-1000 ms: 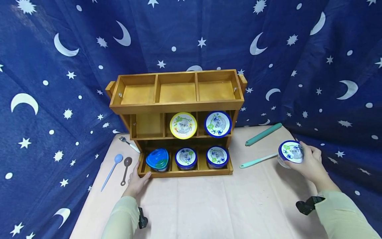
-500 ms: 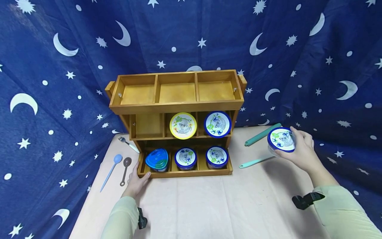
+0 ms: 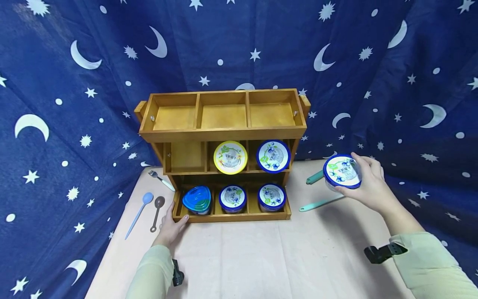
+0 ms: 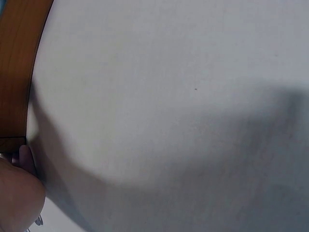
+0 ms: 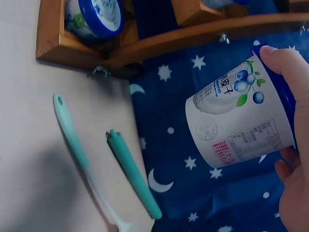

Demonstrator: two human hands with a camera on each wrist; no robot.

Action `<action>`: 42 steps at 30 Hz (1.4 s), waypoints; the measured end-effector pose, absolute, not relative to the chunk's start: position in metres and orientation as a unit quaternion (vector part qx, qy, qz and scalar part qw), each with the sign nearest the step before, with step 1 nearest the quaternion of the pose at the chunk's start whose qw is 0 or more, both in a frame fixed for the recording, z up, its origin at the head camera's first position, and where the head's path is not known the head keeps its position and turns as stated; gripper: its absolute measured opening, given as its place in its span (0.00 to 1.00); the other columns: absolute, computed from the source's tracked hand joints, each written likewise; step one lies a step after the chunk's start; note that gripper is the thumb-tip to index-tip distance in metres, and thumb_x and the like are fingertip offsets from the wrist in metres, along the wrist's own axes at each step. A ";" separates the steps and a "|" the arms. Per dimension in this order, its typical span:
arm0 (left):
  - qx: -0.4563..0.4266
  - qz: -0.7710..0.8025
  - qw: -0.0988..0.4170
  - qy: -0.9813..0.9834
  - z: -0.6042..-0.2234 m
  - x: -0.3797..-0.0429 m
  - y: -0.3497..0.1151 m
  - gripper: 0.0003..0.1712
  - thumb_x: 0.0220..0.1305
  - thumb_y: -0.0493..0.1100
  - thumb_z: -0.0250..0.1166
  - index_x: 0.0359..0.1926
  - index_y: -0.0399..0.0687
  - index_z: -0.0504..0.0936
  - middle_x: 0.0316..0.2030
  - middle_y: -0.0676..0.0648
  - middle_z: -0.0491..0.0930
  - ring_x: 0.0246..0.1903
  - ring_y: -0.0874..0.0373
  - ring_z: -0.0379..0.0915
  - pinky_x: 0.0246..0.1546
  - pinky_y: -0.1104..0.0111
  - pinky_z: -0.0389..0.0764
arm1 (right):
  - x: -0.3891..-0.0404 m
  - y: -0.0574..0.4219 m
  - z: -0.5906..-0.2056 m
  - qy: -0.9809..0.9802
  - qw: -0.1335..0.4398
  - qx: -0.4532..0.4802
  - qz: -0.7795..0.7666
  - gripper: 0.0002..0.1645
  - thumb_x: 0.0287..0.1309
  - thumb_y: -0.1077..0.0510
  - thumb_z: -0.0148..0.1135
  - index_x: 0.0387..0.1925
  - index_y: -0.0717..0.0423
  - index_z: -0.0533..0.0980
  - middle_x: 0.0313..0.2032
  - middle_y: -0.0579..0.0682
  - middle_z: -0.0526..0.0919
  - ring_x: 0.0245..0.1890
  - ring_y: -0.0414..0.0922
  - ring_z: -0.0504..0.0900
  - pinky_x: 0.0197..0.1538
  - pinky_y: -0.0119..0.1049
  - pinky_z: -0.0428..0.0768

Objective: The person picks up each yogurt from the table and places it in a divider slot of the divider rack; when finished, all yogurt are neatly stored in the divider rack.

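Observation:
My right hand [image 3: 367, 182] grips a blue-lidded yogurt cup [image 5: 236, 116] by its lid, thumb on one side and fingers on the other. The cup [image 3: 341, 171] is held in the air to the right of a three-tier wooden rack [image 3: 224, 135]. At the rack's lower left corner my left hand [image 3: 171, 226] holds on, thumb on the front and fingers along the side. A yellow-lidded cup [image 3: 230, 157] and a blue-lidded cup [image 3: 273, 156] stand in the middle tier. The bottom tier has a blue-lidded box [image 3: 197, 199] and two more blue-lidded cups [image 3: 232, 198].
Left of the rack lie a fork [image 3: 161, 180], a blue spoon [image 3: 140, 214] and a brown spoon [image 3: 157, 212]. On the right are a teal rod [image 5: 134, 174] and a mint-handled utensil [image 5: 72, 135]. A dark blue curtain [image 3: 220, 41] hangs behind the table.
My right hand has carried the cup leftward and up, toward the rack, so it now partly covers the teal rod. The left hand stays at the rack's corner.

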State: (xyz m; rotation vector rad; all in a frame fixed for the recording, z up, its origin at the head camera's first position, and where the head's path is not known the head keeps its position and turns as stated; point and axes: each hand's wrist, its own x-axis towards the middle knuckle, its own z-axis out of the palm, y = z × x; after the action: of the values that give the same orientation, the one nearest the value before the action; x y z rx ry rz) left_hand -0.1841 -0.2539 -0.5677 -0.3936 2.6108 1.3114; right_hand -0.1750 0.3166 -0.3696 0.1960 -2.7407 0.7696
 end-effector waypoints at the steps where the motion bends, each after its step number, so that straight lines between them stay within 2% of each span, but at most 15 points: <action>1: -0.132 0.443 0.096 0.882 -0.568 -0.184 -0.253 0.53 0.61 0.61 0.59 0.74 0.55 0.34 0.66 0.25 0.41 0.62 0.25 0.38 0.60 0.36 0.44 | -0.174 0.314 -0.368 -0.950 0.143 0.070 0.267 0.68 0.34 0.51 0.78 0.72 0.57 0.47 0.63 0.72 0.47 0.63 0.69 0.44 0.51 0.74 0.55; 8: -0.135 0.450 0.079 0.879 -0.567 -0.183 -0.252 0.54 0.58 0.64 0.60 0.74 0.57 0.37 0.66 0.25 0.44 0.62 0.25 0.40 0.59 0.35 0.45 | -0.171 0.297 -0.354 -0.949 0.135 0.092 0.268 0.69 0.32 0.50 0.79 0.72 0.54 0.46 0.63 0.70 0.50 0.61 0.68 0.49 0.49 0.74 0.58; 11: -0.133 0.446 0.070 0.882 -0.566 -0.183 -0.252 0.54 0.58 0.64 0.60 0.74 0.56 0.38 0.65 0.24 0.45 0.61 0.25 0.41 0.59 0.35 0.45 | -0.169 0.289 -0.349 -0.942 0.143 0.125 0.276 0.68 0.31 0.53 0.80 0.72 0.56 0.49 0.63 0.69 0.51 0.61 0.67 0.50 0.50 0.74 0.58; 16: -0.133 0.437 0.089 0.885 -0.566 -0.184 -0.254 0.53 0.61 0.61 0.59 0.74 0.55 0.34 0.67 0.25 0.42 0.63 0.25 0.38 0.60 0.36 0.43 | -0.168 0.272 -0.342 -0.925 0.163 0.193 0.283 0.66 0.27 0.57 0.81 0.69 0.59 0.54 0.61 0.67 0.55 0.59 0.64 0.54 0.49 0.71 0.62; 22: -0.134 0.439 0.092 0.884 -0.566 -0.187 -0.253 0.53 0.62 0.61 0.58 0.74 0.56 0.34 0.67 0.26 0.42 0.63 0.26 0.39 0.61 0.37 0.44 | -0.167 0.251 -0.335 -0.922 0.165 0.237 0.258 0.66 0.25 0.53 0.82 0.69 0.60 0.56 0.60 0.66 0.58 0.57 0.64 0.59 0.50 0.67 0.65; 30: -0.134 0.439 0.092 0.884 -0.567 -0.186 -0.254 0.53 0.61 0.61 0.59 0.74 0.56 0.34 0.67 0.26 0.42 0.62 0.26 0.39 0.61 0.37 0.44 | -0.171 0.222 -0.321 -0.906 0.132 0.297 0.272 0.63 0.27 0.55 0.81 0.67 0.62 0.57 0.60 0.62 0.58 0.57 0.58 0.60 0.51 0.63 0.70; 42: -0.134 0.439 0.096 0.883 -0.570 -0.186 -0.255 0.53 0.61 0.62 0.58 0.74 0.57 0.35 0.67 0.27 0.43 0.63 0.27 0.40 0.60 0.37 0.45 | -0.181 0.171 -0.319 -0.877 0.116 0.356 0.302 0.61 0.30 0.51 0.80 0.67 0.62 0.58 0.63 0.59 0.56 0.62 0.55 0.60 0.57 0.56 0.69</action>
State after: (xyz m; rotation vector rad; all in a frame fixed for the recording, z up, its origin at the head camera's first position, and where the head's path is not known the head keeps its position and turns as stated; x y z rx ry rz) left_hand -0.1856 -0.2545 -0.5698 -0.3970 2.6168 1.2997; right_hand -0.1805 0.1710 -0.3188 1.0439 -2.5679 0.8846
